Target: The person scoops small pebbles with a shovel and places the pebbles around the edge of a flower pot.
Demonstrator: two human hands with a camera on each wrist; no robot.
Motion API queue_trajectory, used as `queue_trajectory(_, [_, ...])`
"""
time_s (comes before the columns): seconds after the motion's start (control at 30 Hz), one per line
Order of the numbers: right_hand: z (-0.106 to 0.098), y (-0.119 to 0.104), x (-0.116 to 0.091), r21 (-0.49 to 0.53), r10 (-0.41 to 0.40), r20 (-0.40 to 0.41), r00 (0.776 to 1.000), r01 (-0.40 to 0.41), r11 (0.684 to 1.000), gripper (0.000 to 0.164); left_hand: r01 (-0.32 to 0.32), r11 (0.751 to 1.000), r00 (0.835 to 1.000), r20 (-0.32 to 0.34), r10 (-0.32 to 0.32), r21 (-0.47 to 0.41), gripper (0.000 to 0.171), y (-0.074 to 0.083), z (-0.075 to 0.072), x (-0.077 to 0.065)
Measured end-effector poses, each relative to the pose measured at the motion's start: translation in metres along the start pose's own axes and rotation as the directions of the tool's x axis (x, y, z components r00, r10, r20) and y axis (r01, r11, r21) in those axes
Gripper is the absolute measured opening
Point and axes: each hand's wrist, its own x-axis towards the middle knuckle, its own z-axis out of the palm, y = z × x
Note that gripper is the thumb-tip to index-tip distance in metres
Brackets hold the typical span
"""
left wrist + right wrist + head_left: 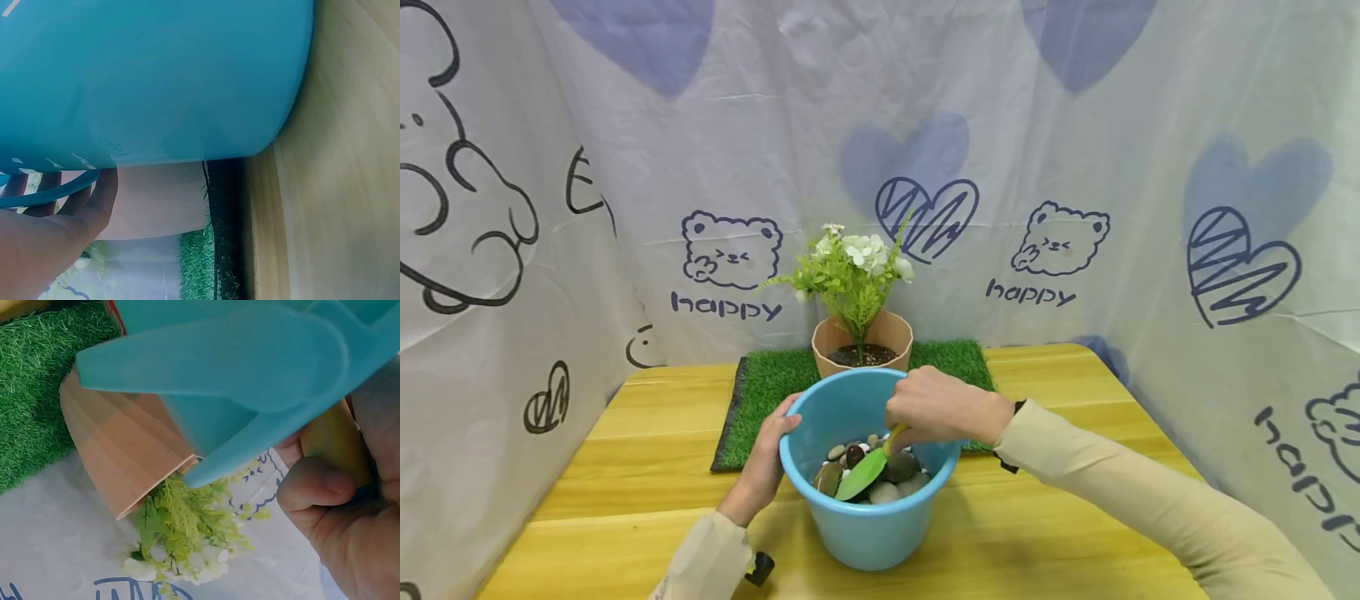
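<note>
A light blue plastic bucket (pixel 872 537) stands upright on the table, with stones (pixel 884 492) of mixed sizes and colours in its bottom. At its left rim, my left hand (pixel 765 460) grips the edge; the left wrist view shows fingers (pixel 103 200) at the rim beside the bucket wall (pixel 175 75). My right hand (pixel 946 407) reaches over the right rim and holds a small trowel (pixel 862 475) by its yellow handle (pixel 337 440). The trowel's green blade slants down onto the stones. From the right wrist, the bucket's outer side (pixel 281 356) hides the blade.
Behind the bucket, a peach flowerpot (pixel 822 337) with dark soil and a white-flowered plant (pixel 853 279) stands on a green turf mat (pixel 765 392). The yellow wooden table (pixel 625 475) is enclosed by printed cloth (pixel 820 125) at the back and sides.
</note>
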Motion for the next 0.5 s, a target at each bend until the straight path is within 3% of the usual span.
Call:
queue_trajectory(0.37, [-0.004,-0.014,0.001,-0.186,-0.035,-0.052,0.998,0.025,0.982,0.043,0.0,1.0,1.0,-0.013,0.0,0.002,0.052,0.0,0.001,0.001])
queue_trajectory(0.5, [-0.003,-0.014,0.0,-0.167,-0.013,-0.059,0.998,0.003,0.986,0.045,-0.002,1.0,1.0,-0.015,0.002,0.007,0.051,0.0,0.001,0.002])
